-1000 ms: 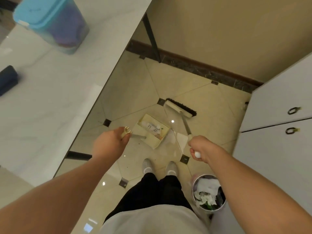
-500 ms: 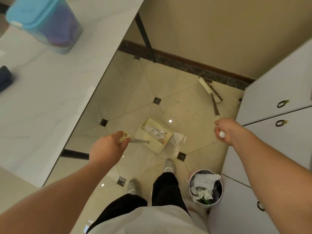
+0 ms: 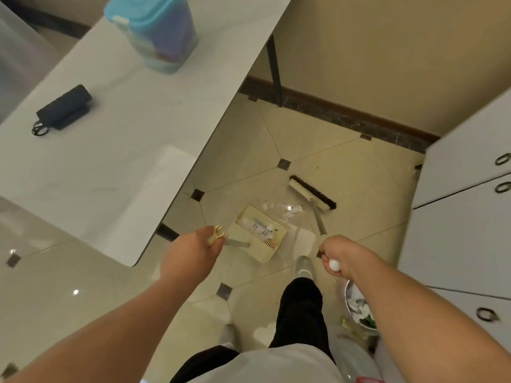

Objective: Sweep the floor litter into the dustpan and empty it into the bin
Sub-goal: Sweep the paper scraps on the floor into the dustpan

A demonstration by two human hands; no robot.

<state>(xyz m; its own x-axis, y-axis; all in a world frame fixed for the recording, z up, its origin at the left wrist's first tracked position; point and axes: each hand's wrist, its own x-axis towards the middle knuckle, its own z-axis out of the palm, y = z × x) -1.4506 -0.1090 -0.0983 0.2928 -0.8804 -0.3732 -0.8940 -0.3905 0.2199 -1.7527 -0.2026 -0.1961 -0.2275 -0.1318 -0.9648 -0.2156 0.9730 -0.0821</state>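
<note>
A cream dustpan [image 3: 259,235] rests on the tiled floor with paper scraps inside it. My left hand [image 3: 193,252] is closed around the top of its long handle. White paper litter [image 3: 289,210] lies on the floor just beyond the pan's open edge. The broom head [image 3: 312,192], cream with dark bristles, sits on the floor right of that litter. My right hand [image 3: 338,258] grips the broom's handle end. A round metal bin [image 3: 359,309] with white waste stands low right, partly hidden by my right forearm.
A white marble-look table [image 3: 124,150] fills the left, carrying a blue-lidded container [image 3: 160,31] and a dark pouch [image 3: 65,107]. White cabinets [image 3: 464,217] with ring pulls close the right side. A dark skirting runs along the far wall. My feet stand behind the dustpan.
The broom head swung back from the far right by the cabinets to just right of the dustpan, and loose litter now lies in front of the pan. My right hand came back inward.
</note>
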